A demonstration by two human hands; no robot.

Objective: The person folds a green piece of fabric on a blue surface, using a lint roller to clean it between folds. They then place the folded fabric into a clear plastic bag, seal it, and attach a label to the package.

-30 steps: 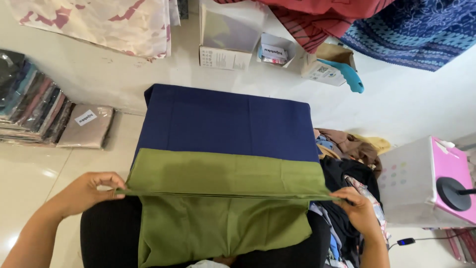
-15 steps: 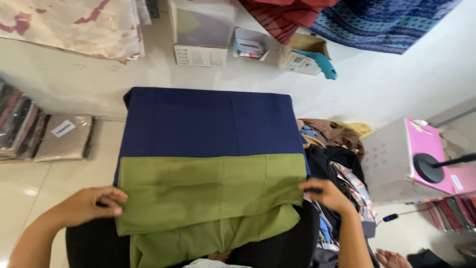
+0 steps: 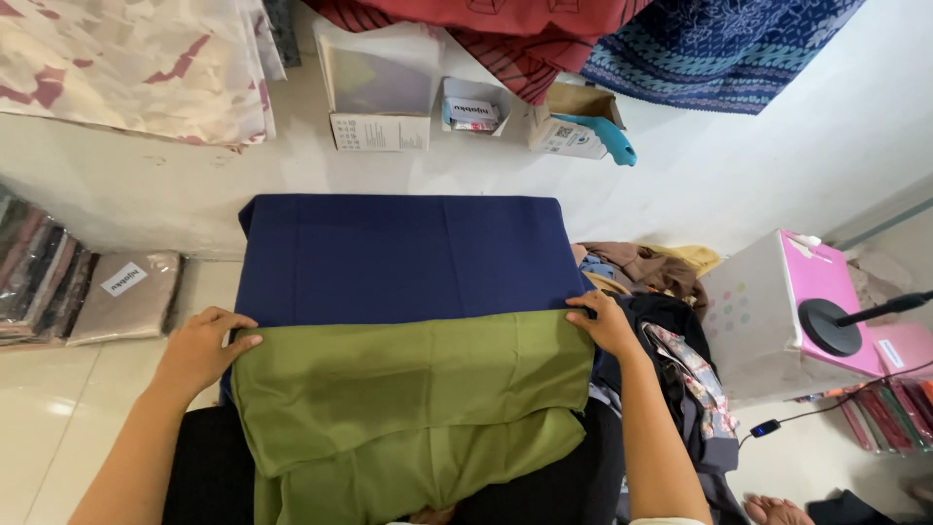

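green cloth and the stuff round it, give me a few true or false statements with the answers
1. The olive-green folded cloth lies on top of a dark navy-blue cloth. True.
2. The left hand is holding a pair of scissors. False: it rests on the green cloth's left corner and holds no tool.
3. The right hand presses the green cloth's upper right corner. True.
4. The white and pink box stands to the left of the cloths. False: it stands to their right.
5. The turquoise handled tool lies on the green cloth. False: it sits in a small cardboard box by the wall, beyond the navy cloth.
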